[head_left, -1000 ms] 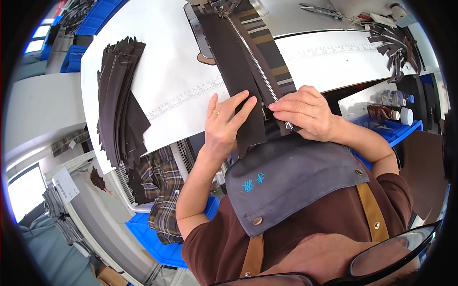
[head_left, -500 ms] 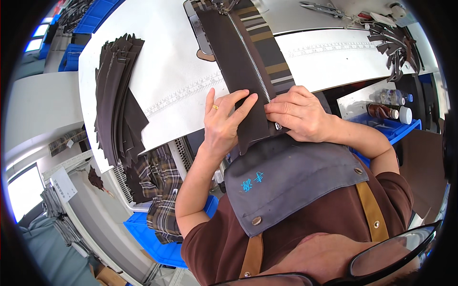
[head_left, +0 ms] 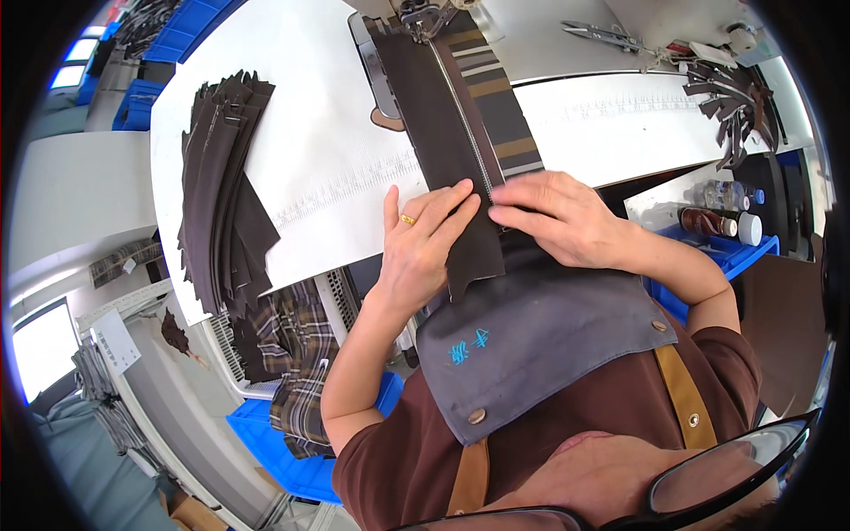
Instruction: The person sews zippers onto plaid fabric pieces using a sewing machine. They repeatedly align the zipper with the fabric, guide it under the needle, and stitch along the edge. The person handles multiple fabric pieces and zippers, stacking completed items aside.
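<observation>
White worktable under brown fabric strip, both hands flat.

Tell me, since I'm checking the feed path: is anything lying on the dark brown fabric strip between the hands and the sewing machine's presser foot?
Nothing visible. The left hand and right hand press the dark brown fabric strip flat, and it runs bare along its zipper up to the presser foot.

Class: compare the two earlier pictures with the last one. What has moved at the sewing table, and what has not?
Little has changed. The left hand and right hand stay flat on the dark brown fabric strip with a zipper, perhaps feeding it slightly toward the sewing machine foot. Nothing was let go. The stack of dark brown strips lies unmoved.
</observation>
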Motion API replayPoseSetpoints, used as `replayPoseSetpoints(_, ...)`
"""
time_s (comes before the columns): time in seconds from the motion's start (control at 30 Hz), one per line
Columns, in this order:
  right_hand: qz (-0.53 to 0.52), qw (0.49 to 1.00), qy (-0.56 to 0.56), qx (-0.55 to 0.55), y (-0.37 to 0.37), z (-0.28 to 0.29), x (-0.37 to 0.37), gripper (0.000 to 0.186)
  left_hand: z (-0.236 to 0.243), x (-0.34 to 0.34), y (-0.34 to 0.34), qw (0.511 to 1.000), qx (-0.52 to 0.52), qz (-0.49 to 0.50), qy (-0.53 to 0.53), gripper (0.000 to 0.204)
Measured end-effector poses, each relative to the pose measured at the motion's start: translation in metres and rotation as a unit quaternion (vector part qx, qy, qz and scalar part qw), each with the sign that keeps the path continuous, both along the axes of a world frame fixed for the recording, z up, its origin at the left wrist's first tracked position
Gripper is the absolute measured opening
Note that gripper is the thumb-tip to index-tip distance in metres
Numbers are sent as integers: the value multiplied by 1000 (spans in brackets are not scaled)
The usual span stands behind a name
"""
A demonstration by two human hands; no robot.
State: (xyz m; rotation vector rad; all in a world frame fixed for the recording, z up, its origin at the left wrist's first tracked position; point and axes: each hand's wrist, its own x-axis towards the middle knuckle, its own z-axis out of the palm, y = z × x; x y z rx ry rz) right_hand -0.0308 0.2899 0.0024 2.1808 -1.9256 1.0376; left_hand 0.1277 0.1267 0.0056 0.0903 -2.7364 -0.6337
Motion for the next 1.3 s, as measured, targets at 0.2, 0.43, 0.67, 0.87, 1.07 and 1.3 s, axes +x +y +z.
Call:
replayPoseSetpoints(0.2,-19,999,49,6,-6,-2,-4,37,8,-8,-24,999,-22,-35,-5,42)
replayPoseSetpoints(0.43,5,1000,27,7,-11,0,-2,32,9,-122,-95,994,-68,-54,64,28)
replayPoseSetpoints(0.67,2,1000,25,-4,-12,-1,-3,30,-1,-141,-112,992,-79,-70,71,19)
replayPoseSetpoints(0.87,7,999,31,-5,-10,-3,-4,32,-10,-128,-110,992,-90,-44,76,28)
replayPoseSetpoints(1.07,26,999,24,14,-7,-3,-9,33,-8,-114,-95,986,-145,-17,82,37)
replayPoseSetpoints(1.3,49,998,37,30,-11,2,-14,32,-7,-114,-95,987,-142,-6,74,37)
